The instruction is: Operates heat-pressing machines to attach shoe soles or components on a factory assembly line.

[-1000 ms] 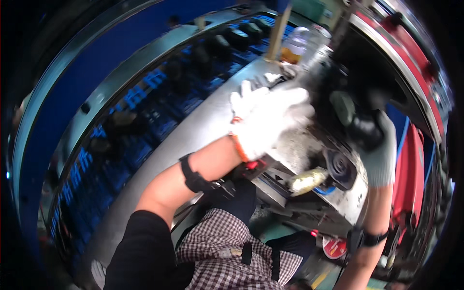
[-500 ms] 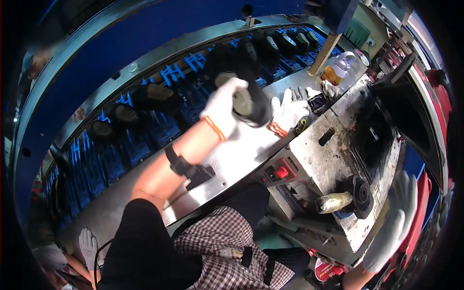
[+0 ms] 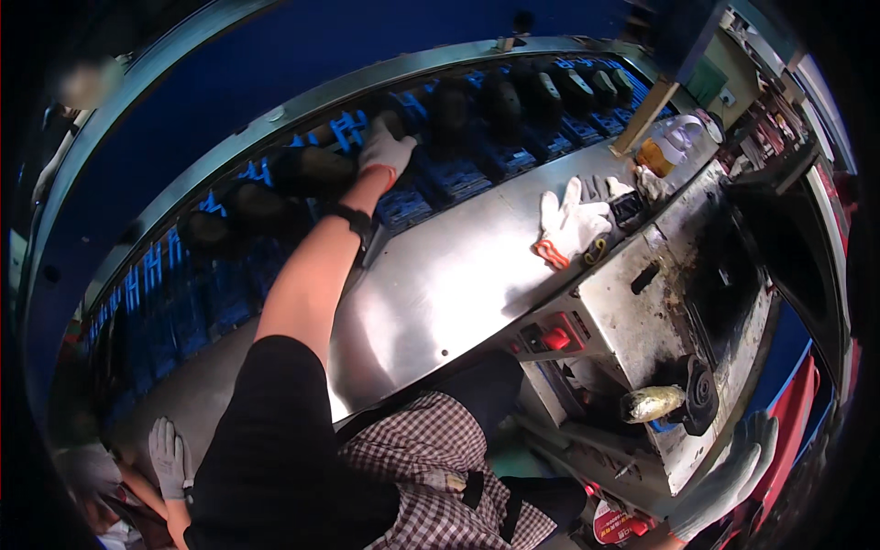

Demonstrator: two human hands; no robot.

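Observation:
My left hand (image 3: 385, 151), in a white glove with an orange cuff, reaches across the steel ledge to the blue-lit rack. Its fingers are closed round a dark shoe (image 3: 392, 123), mostly hidden behind the glove and in shadow. Left of the hand lies another dark shoe (image 3: 316, 170); to its right stands one more dark shoe (image 3: 450, 105). At the lower right, my right hand (image 3: 733, 477), also gloved, holds nothing. Its fingers are stretched out beside the worn metal machine stand (image 3: 683, 449).
A loose white glove (image 3: 573, 220) lies on the steel ledge (image 3: 440, 302), near a jug of amber liquid (image 3: 662, 147). A red switch (image 3: 555, 338) and a tool with a tape-wrapped handle (image 3: 653, 403) are on the stand. Another person's gloved hand (image 3: 168, 458) shows at lower left.
My left hand has carried the dark shoe from above the steel ledge away and leftward into the rack. My right hand has lowered slightly, still stretched out.

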